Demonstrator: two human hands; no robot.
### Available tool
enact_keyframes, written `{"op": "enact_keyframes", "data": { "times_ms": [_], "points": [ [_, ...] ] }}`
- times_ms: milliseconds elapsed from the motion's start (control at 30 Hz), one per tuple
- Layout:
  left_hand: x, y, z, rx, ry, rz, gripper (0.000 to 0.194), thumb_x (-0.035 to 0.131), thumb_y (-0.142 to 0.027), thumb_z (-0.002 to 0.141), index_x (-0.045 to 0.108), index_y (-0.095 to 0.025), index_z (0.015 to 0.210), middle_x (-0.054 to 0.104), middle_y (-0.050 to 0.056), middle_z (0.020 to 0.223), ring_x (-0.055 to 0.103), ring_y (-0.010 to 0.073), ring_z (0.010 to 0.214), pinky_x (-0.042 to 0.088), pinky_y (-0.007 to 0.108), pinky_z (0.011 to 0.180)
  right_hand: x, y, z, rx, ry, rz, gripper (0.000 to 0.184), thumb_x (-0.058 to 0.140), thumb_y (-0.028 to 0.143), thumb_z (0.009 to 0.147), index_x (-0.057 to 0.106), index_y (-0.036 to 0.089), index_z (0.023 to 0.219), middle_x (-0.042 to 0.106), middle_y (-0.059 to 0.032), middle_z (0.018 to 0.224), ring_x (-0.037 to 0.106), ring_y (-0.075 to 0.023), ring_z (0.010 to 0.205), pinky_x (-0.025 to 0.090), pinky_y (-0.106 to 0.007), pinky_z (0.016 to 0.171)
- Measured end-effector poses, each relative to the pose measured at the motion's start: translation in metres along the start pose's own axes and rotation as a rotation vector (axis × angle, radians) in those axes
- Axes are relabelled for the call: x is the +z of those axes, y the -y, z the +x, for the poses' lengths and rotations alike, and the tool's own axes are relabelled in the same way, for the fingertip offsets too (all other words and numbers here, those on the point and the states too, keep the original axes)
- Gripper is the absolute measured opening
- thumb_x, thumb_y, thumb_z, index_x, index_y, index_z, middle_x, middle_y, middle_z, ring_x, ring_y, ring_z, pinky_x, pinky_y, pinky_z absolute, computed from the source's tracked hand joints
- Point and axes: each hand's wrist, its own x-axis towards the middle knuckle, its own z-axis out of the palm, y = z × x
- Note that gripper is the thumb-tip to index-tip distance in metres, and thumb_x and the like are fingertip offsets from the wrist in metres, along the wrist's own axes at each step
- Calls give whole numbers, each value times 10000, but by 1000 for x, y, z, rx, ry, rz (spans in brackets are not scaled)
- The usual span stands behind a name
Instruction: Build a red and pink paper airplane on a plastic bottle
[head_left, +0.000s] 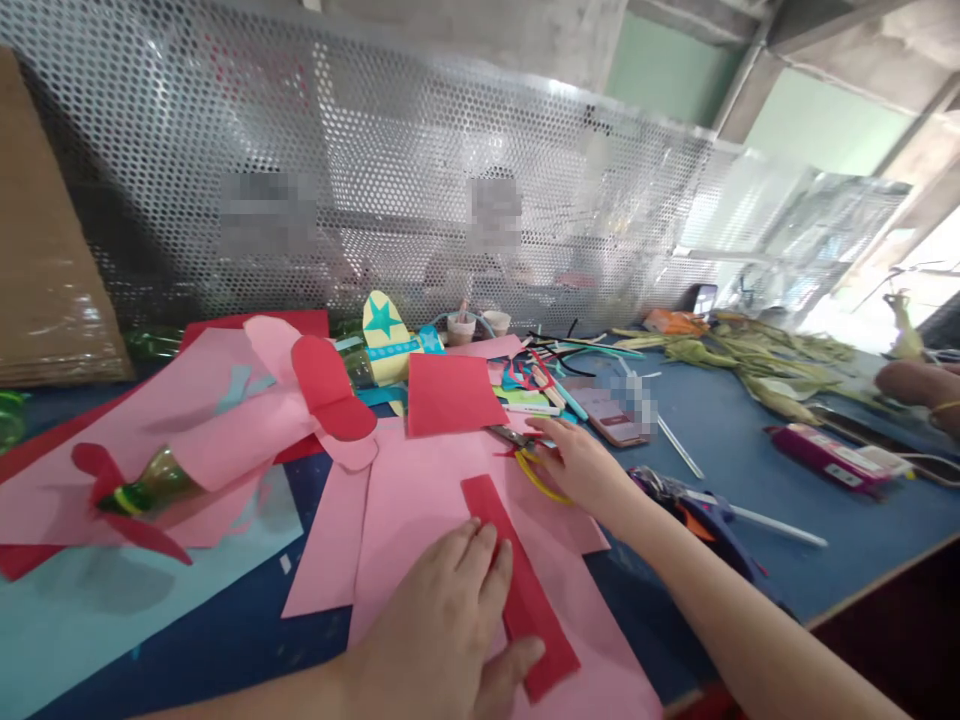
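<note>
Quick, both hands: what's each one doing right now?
Left hand: open, resting on the red paper strip.
Right hand: at the yellow-handled scissors; whether it grips them can't be told.

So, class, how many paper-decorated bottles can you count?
2: a pink-wrapped bottle lying on the left side of the view, and a yellow-and-blue bottle farther back, just left of the red sheet. Others may be hidden.

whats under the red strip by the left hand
Pink paper shows on both sides of the red strip, so the strip appears to lie on it. Anything directly beneath is covered, and the left hand hides part of the strip's left edge.
</note>
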Motion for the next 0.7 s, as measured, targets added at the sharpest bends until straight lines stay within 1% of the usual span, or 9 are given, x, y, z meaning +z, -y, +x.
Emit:
{"op": "enact_keyframes", "data": {
  "times_ms": [100, 167, 233, 300, 433, 500, 533, 600, 700],
  "points": [
    [3, 0, -2, 6, -83, 15, 532, 328, -423, 936, 684, -62, 1098, 697, 181, 1100, 659, 301, 994, 528, 393, 852, 1, 1, 20, -85, 74, -303, 465, 405, 28, 818, 512, 42, 1270, 541, -203, 1311, 459, -267, 1259, 327, -378, 1058],
    [4, 0, -3, 5, -131, 3, 516, 322, -413, 939, 696, -84, 1073, 708, 172, 1080, 667, 294, 976, 540, 393, 837, 2, 3, 35, -40, 140, -419, 441, 412, 4, 807, 534, 33, 1229, 562, -223, 1269, 447, -274, 1266, 325, -377, 1051],
    [6, 0, -3, 0, -166, -21, 513, 308, -403, 945, 710, -99, 1039, 716, 170, 1059, 671, 292, 966, 552, 397, 823, 4, 5, 49, 19, 142, -432, 368, 413, -2, 804, 599, 56, 1116, 624, -230, 1150, 500, -288, 1209, 375, -394, 994],
    [7, 0, -4, -5, -177, -48, 514, 307, -399, 945, 720, -101, 1015, 717, 178, 1049, 673, 296, 962, 562, 404, 812, 3, 6, 59, 61, 114, -416, 340, 421, 2, 805, 610, 72, 1079, 620, -240, 1153, 510, -287, 1198, 385, -386, 971],
    [9, 1, -5, -9, -199, -74, 498, 338, -403, 931, 724, -100, 1013, 708, 194, 1066, 670, 307, 971, 569, 419, 809, -11, 11, 62, 165, 18, -364, 368, 386, 54, 850, 520, 45, 1192, 620, -265, 1121, 603, -288, 1039, 436, -374, 849],
    [10, 1, -6, -22, -215, -75, 497, 340, -399, 930, 724, -97, 1021, 701, 199, 1081, 665, 314, 986, 566, 426, 812, -23, 17, 54, 192, -33, -279, 384, 366, 129, 883, 456, 72, 1253, 671, -190, 950, 641, -254, 843, 457, -351, 732],
    [11, 1, -7, -31, -213, -73, 499, 339, -398, 931, 722, -95, 1029, 696, 201, 1092, 662, 316, 994, 564, 428, 815, -27, 21, 48, 166, -50, -196, 384, 375, 184, 893, 440, 129, 1267, 675, -110, 863, 630, -214, 757, 457, -319, 692],
    [12, 0, -7, -48, -193, -63, 507, 334, -403, 933, 712, -87, 1057, 687, 205, 1110, 658, 317, 1000, 559, 431, 817, -32, 30, 31, 74, -24, 402, 301, 424, 272, 874, 517, 200, 1151, 639, -21, 747, 583, -160, 637, 444, -278, 634],
    [12, -1, -6, -67, -154, -57, 521, 317, -412, 939, 681, -88, 1124, 676, 197, 1140, 646, 316, 1016, 542, 445, 839, -25, 43, 4, 175, 199, 1154, 230, 510, 356, 817, 579, 189, 959, 621, -15, 725, 588, -136, 668, 457, -271, 673]
  ]
}}
